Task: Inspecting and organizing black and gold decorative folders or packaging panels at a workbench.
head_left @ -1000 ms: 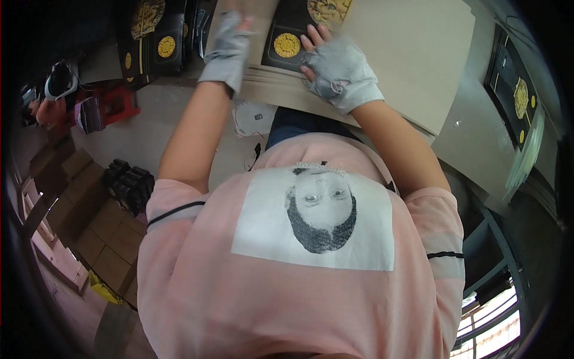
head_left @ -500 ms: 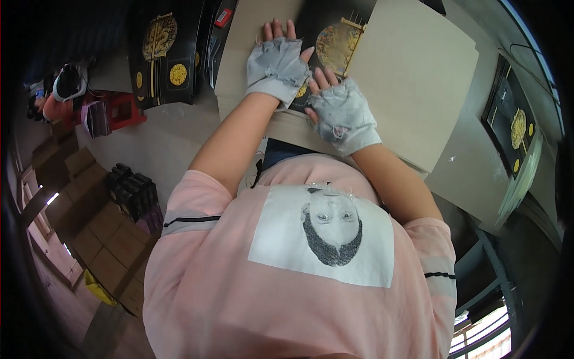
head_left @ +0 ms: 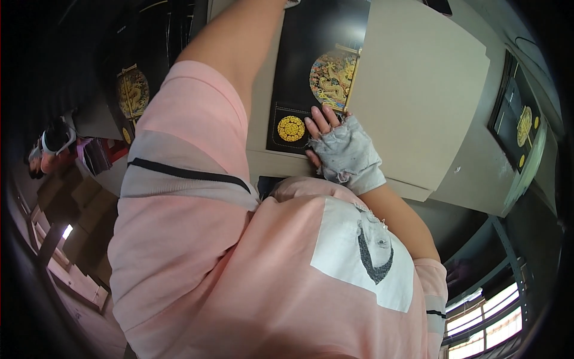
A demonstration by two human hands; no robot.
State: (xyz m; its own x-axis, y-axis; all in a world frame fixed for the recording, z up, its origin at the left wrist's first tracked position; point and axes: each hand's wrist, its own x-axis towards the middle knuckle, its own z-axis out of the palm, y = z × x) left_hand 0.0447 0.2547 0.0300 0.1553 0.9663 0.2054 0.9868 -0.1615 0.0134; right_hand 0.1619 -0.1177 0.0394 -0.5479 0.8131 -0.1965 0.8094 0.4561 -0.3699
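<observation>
A black printed sheet [head_left: 296, 78] with a coloured, gold-edged fan shape and a round gold medallion lies on beige-grey board [head_left: 424, 90]. My right hand [head_left: 344, 143], in a worn grey fingerless glove, rests palm down over the sheet's lower right corner. Its fingers are stretched out beside the medallion and hold nothing. My left arm [head_left: 239, 54] reaches far forward past the sheet's left side. Only a sliver of that glove's cuff shows at the top edge, so the left hand itself is out of the picture.
More black printed pieces [head_left: 133, 96] stand at the left, beyond my left arm. At the right, another black printed piece [head_left: 519, 122] lies by a pile of pale sheets [head_left: 526, 170]. Brown cartons [head_left: 89, 215] are stacked on the lower left. Another person [head_left: 48, 163] is far left.
My left hand has left the sheet's left edge and gone forward out of the picture. My right hand stays at the sheet's lower right. The view has shifted as my body leans forward.
</observation>
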